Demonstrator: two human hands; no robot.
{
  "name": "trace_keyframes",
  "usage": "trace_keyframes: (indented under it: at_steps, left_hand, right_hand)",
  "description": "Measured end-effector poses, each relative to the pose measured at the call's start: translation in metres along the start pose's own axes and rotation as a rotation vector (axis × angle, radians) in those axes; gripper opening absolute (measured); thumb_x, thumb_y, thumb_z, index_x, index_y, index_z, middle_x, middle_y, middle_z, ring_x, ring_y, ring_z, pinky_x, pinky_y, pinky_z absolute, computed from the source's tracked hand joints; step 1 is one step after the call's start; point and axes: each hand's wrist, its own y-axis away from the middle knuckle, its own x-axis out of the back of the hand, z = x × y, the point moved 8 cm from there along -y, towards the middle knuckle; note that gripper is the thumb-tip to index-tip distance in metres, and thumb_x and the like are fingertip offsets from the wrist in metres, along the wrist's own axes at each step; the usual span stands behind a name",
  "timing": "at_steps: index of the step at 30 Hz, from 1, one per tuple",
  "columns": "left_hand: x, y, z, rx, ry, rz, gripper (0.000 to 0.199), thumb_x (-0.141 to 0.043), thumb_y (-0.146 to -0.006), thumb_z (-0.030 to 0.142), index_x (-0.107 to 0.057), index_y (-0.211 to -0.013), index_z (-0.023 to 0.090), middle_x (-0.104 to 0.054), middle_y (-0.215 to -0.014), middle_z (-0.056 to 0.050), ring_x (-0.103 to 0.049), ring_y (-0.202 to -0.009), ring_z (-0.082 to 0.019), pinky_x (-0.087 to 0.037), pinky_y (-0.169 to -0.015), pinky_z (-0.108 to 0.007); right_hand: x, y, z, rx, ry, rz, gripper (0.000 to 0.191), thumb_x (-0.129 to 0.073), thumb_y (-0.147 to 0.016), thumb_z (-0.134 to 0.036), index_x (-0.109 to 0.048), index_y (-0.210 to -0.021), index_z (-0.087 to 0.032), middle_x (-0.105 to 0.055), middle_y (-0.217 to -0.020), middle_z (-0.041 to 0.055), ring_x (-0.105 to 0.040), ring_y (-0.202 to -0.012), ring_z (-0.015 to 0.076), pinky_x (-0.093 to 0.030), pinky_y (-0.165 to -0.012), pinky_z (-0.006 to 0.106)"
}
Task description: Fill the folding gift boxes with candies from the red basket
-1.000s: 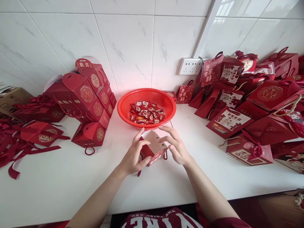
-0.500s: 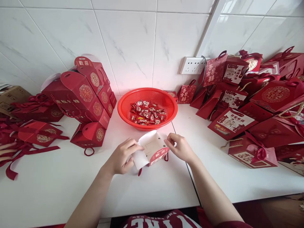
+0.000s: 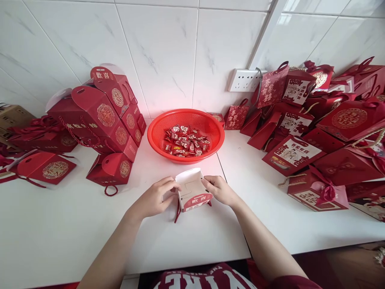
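Observation:
A small red gift box [image 3: 195, 200] lies on the white counter in front of me, its lid side facing up and wide open. Its inside is pale and holds nothing I can see. The left side is pinched between thumb and fingers of my left hand [image 3: 157, 197]. My right hand [image 3: 221, 190] grips the opposite side at the upper right edge. Dark red cord handles [image 3: 178, 212] hang out at both lower sides of the box. Just behind it, wrapped candies [image 3: 186, 141] lie in a red plastic basket [image 3: 152, 138].
Stacked red gift boxes [image 3: 90, 114] stand on the left, with a ribboned box [image 3: 45, 167] beside them. A large pile of red gift boxes [image 3: 319, 120] covers the right side. A power strip [image 3: 245, 80] sits at the tiled wall [image 3: 165, 52].
The box's left flap, earlier folded outward, now stands up. My right hand has moved inward onto the box. At far left, another person's hand and a loose ribbon have left the view.

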Motion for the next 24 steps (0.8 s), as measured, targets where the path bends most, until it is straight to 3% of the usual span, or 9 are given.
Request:
trace_keyframes:
  at_steps: [6, 9, 11, 14, 16, 21, 24]
  left_hand:
    - [0.003, -0.001, -0.003, -0.088, -0.073, 0.102, 0.021, -0.053, -0.093, 0.015, -0.067, -0.106, 0.024, -0.067, -0.093, -0.003, -0.064, -0.088, -0.017, -0.053, -0.079, -0.029]
    - [0.009, 0.0, 0.004, -0.157, -0.189, 0.221, 0.02, -0.058, -0.089, 0.017, -0.072, -0.102, 0.024, -0.063, -0.097, -0.007, -0.06, -0.095, -0.021, -0.052, -0.084, -0.035]
    - [0.011, 0.002, 0.014, -0.216, -0.258, 0.326, 0.018, -0.058, -0.085, 0.016, -0.072, -0.095, 0.022, -0.061, -0.109, -0.01, -0.059, -0.106, -0.025, -0.05, -0.092, -0.041]
    - [0.004, 0.004, 0.03, -0.329, -0.342, 0.367, 0.011, -0.057, -0.083, 0.017, -0.068, -0.085, 0.019, -0.059, -0.131, -0.012, -0.051, -0.127, -0.032, -0.042, -0.106, -0.048]
    - [-0.005, 0.003, 0.034, -0.371, -0.363, 0.306, 0.008, -0.057, -0.084, 0.022, -0.063, -0.084, 0.018, -0.053, -0.143, -0.012, -0.044, -0.137, -0.035, -0.034, -0.114, -0.051]
    - [-0.009, -0.002, 0.024, -0.325, -0.255, 0.179, 0.024, -0.057, -0.088, 0.041, -0.056, -0.091, 0.017, -0.036, -0.158, -0.016, -0.029, -0.146, -0.038, -0.031, -0.118, -0.053]
    - [-0.005, -0.003, 0.017, -0.285, -0.198, 0.186, 0.032, -0.06, -0.087, 0.045, -0.055, -0.102, 0.017, -0.039, -0.156, -0.016, -0.025, -0.148, -0.038, -0.03, -0.118, -0.054]
  right_hand:
    - [0.001, 0.0, -0.004, 0.033, -0.041, -0.015, 0.048, -0.042, -0.098, -0.055, -0.035, -0.065, -0.022, -0.037, -0.059, -0.0046, -0.035, -0.054, 0.0114, -0.03, -0.052, 0.025]
    - [0.007, 0.002, -0.005, 0.051, -0.046, 0.073, 0.045, -0.051, -0.095, -0.053, -0.037, -0.066, -0.022, -0.039, -0.057, -0.0051, -0.035, -0.053, 0.0112, -0.03, -0.051, 0.025]
    - [0.015, 0.005, -0.013, 0.13, -0.033, 0.168, 0.037, -0.061, -0.091, -0.05, -0.046, -0.072, -0.022, -0.046, -0.062, -0.004, -0.038, -0.055, 0.0118, -0.033, -0.052, 0.025]
    - [0.022, 0.013, -0.037, 0.379, 0.045, 0.247, 0.024, -0.068, -0.089, -0.043, -0.059, -0.088, -0.021, -0.061, -0.087, 0.0047, -0.057, -0.079, 0.0185, -0.048, -0.072, 0.031]
    - [0.02, 0.018, -0.049, 0.502, 0.09, 0.196, 0.025, -0.069, -0.088, -0.044, -0.062, -0.098, -0.022, -0.062, -0.11, 0.01, -0.058, -0.106, 0.0241, -0.048, -0.093, 0.039]
    - [0.01, 0.021, -0.054, 0.56, 0.132, 0.014, 0.071, -0.072, -0.077, -0.065, -0.055, -0.131, -0.024, -0.048, -0.143, 0.0149, -0.045, -0.133, 0.0314, -0.038, -0.111, 0.05]
    - [0.004, 0.021, -0.05, 0.555, 0.188, -0.073, 0.096, -0.073, -0.071, -0.072, -0.04, -0.148, -0.024, -0.036, -0.155, 0.0154, -0.034, -0.142, 0.0337, -0.03, -0.117, 0.052]
